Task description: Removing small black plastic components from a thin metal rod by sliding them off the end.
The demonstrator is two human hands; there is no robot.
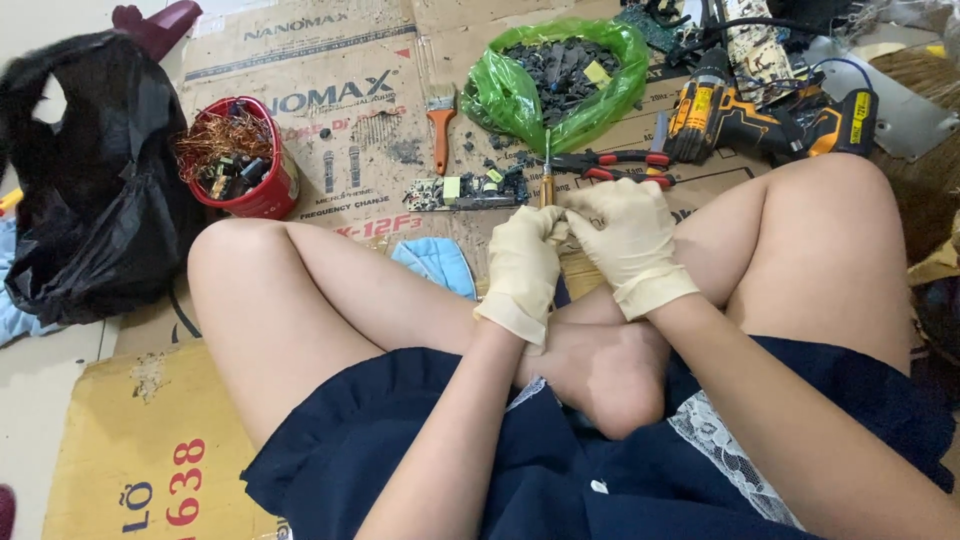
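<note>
Matt cream rubber gloves on left hand [522,268] and right hand [628,245] — glossy crinkled green plastic bag [520,95]; rough brown corrugated cardboard sheet [330,90]; tangled shiny copper wire [218,135].

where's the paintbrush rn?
Head view, upper middle: the orange-handled paintbrush lies on the cardboard, between the red bucket of copper wire and the green bag of dark scrap.

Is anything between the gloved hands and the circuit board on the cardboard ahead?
Nothing visible. The left hand and right hand grip a screwdriver just behind the circuit board; only bare cardboard lies between.
</note>
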